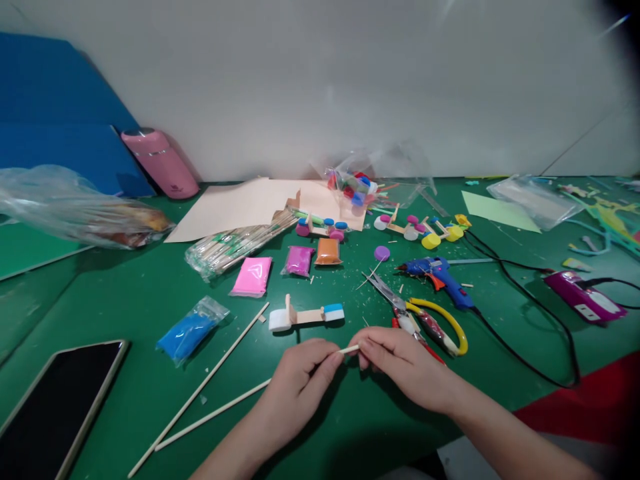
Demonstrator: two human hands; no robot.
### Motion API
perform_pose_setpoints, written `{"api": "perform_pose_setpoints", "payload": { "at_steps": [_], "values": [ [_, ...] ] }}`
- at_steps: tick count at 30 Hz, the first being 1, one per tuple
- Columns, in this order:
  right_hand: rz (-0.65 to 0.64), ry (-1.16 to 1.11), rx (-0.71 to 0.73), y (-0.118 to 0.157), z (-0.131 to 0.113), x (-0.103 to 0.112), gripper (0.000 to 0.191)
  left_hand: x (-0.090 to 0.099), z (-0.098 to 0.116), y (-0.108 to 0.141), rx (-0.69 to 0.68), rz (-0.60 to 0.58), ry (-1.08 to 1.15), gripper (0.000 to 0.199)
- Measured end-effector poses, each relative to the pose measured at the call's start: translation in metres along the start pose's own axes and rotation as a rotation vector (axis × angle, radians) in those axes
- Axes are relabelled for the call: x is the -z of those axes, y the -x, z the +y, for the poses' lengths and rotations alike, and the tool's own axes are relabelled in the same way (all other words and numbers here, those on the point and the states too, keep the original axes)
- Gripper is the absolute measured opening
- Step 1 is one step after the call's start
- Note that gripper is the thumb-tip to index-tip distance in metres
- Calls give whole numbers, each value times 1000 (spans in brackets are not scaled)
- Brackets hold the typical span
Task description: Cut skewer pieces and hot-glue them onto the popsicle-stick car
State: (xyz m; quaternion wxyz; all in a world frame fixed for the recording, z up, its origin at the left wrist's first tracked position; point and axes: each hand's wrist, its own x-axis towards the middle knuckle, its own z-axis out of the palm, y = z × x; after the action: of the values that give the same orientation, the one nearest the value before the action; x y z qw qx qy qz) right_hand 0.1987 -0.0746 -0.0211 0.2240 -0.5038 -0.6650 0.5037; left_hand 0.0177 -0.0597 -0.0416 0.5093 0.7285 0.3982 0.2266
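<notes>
Between my two hands is a short piece of pale wooden stick. My left hand pinches one end, and the fingers of my right hand close on the other. Just beyond them lies a small wooden stick model with an upright piece and white and blue caps as wheels. Two longer wooden sticks rest to the left, one partly behind my left forearm. Near my right hand are scissors and yellow-handled pliers, lying together.
A blue glue gun with a black cable lies at right, by a purple power strip. Clay packets, including a blue one, and a phone are at left. Finished-looking capped models, bagged sticks and a pink bottle stand farther back.
</notes>
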Motion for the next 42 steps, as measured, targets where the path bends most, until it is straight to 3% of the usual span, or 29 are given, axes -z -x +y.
{"api": "perform_pose_setpoints", "payload": {
  "at_steps": [6,13,21,26,29,34,38,42],
  "values": [
    [58,-165,-59,-2,10,-8,33,0,-2,0,6,6,14,29],
    [173,60,62,-3,6,-16,28,-6,-5,1,-4,133,-101,20],
    [195,-21,0,-7,4,-24,34,0,0,1,117,79,214,22],
    [214,-66,-25,-10,7,-24,36,4,1,1,141,100,209,32],
    [219,-28,-9,-9,9,-24,37,1,-1,0,87,113,174,22],
    [309,145,141,-4,10,-21,14,-5,-6,0,42,179,75,17],
    [302,412,329,-3,13,-20,17,-5,-7,-1,46,171,71,19],
    [303,543,365,-8,18,-13,16,-7,-11,-2,78,215,60,20]
  ]
}}
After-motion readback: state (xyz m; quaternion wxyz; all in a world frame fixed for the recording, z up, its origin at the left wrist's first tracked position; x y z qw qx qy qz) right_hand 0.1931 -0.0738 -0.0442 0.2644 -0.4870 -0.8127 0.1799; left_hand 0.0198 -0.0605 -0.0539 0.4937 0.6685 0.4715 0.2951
